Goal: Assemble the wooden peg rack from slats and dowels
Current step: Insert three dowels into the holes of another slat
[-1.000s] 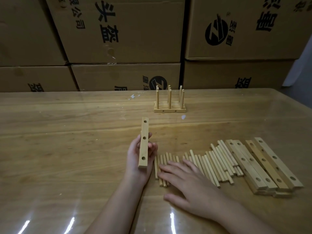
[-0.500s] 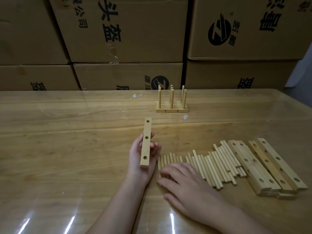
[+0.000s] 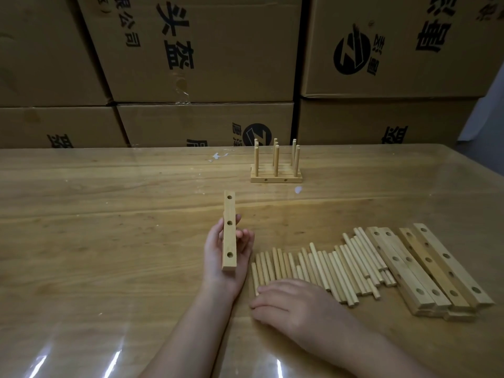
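We've got the L hand (image 3: 215,256) gripping a 3-hole slat (image 3: 229,214); R hand (image 3: 291,304) lies on the dowels (image 3: 321,264), fingers bent, can't tell if pinching.

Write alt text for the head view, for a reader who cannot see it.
A person's left hand holds a three-hole slat while the right hand rests on a row of dowels. Spare slats lie to the right; a finished rack stands behind.

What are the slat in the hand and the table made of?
Slat in the left hand: pale, unpainted-looking wood, with faint grain and drilled holes. Table: wood-grain top, seemingly under a clear glossy sheet, given the glare streaks; solid wood or veneer cannot be told.
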